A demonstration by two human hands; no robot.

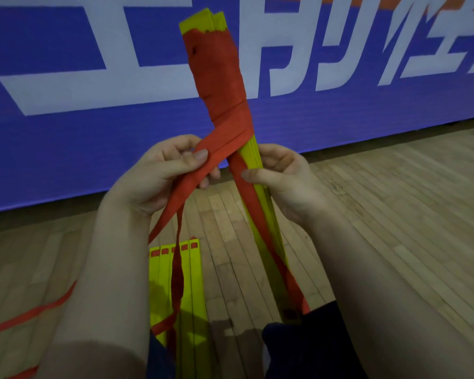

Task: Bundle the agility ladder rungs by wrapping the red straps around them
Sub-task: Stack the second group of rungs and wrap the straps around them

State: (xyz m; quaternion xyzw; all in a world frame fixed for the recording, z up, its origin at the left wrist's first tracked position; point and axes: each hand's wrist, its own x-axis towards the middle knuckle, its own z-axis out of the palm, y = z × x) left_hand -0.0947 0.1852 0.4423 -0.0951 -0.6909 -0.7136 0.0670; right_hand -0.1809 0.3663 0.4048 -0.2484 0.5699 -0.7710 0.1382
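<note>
- While the stacked yellow rungs [253,160] stand tilted at centre frame, red strap [219,77] covers their upper half.
- Left hand [164,170], left of centre, pinches the strap's loose run between thumb and fingers [201,154].
- Right hand [282,179] closes around the stack just below the wrapping.
- More rungs [195,283] lie flat on the wooden floor [381,214], lower centre, beneath the blue banner [66,160].

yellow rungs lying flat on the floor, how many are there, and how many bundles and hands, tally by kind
flat yellow plastic rungs on the wooden floor: 5
upright rung bundle wrapped in red fabric strap: 1
hands: 2, left hand pinching the strap, right hand gripping the bundle
total: 8
</note>
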